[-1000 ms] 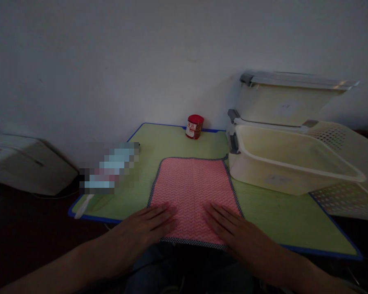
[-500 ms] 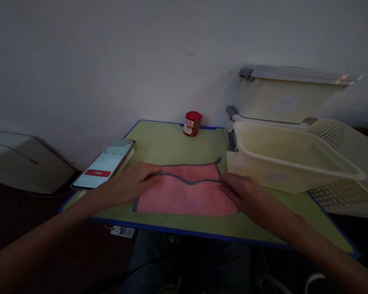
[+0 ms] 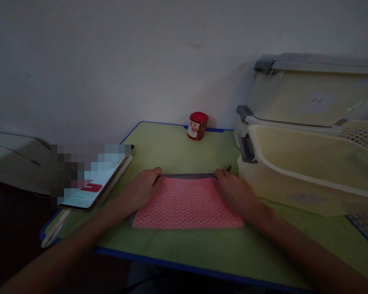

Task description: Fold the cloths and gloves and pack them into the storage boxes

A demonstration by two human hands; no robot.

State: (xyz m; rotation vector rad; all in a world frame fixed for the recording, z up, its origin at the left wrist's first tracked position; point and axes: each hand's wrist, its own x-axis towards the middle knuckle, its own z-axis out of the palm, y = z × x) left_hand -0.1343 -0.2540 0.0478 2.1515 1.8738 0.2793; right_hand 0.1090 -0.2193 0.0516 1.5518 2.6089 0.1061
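Observation:
A pink cleaning cloth [image 3: 187, 204] with a wavy texture and dark checked edging lies on the table, folded over with its smooth fold towards me. At its far left corner, my left hand [image 3: 147, 184] is closed on the checked edge. My right hand [image 3: 233, 190] grips the far right corner, thumb and fingers together. Between the hands the far edge runs nearly straight, its layers lined up. A small dark hanging loop [image 3: 229, 168] pokes out just beyond the right fingers. Both hands hide the corners they hold.
A red roll with a white label [image 3: 198, 126] stands at the table's back. On the left a phone [image 3: 92, 183] leans on a support, partly blurred. To the right sits a cream plastic box [image 3: 282, 188] with its lid raised. The green table [image 3: 159, 143] has a blue rim.
Both hands have brought the upper layer's edge onto the far edge of the cloth, so the gap between the two edges has closed. The view has shifted slightly.

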